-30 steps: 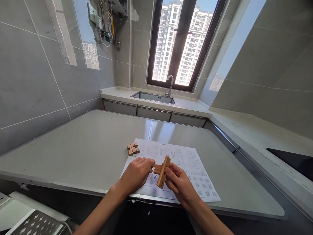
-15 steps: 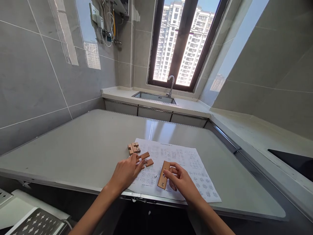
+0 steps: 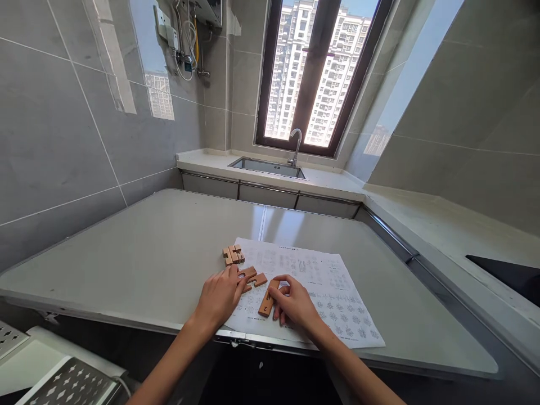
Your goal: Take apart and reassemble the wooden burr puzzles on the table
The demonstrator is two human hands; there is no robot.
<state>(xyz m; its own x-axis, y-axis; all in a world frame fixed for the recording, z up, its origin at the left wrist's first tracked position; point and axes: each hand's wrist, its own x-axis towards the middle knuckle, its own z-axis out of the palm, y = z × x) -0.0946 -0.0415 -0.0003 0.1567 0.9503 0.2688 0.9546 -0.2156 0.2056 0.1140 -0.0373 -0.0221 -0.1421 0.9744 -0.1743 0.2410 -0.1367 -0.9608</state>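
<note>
My right hand (image 3: pixel 292 301) pinches a flat wooden piece marked 2 (image 3: pixel 269 299), tilted over the printed sheet (image 3: pixel 333 292). Just left of it, my left hand (image 3: pixel 220 293) has its fingers on notched wooden pieces (image 3: pixel 252 277) at the sheet's left part; the fingers partly cover them, and a firm grip cannot be made out. Beyond my left fingertips, a group of small wooden blocks (image 3: pixel 233 255) sits at the sheet's upper left corner.
The sheet lies on a large pale table (image 3: pixel 169 247). Behind the table are a counter with a sink (image 3: pixel 268 167) and a faucet (image 3: pixel 296 147). A perforated metal rack (image 3: pixel 67 385) stands at the lower left.
My right hand has moved left with the piece marked 2, closer to the notched pieces and my left hand. My left hand has shifted only slightly.
</note>
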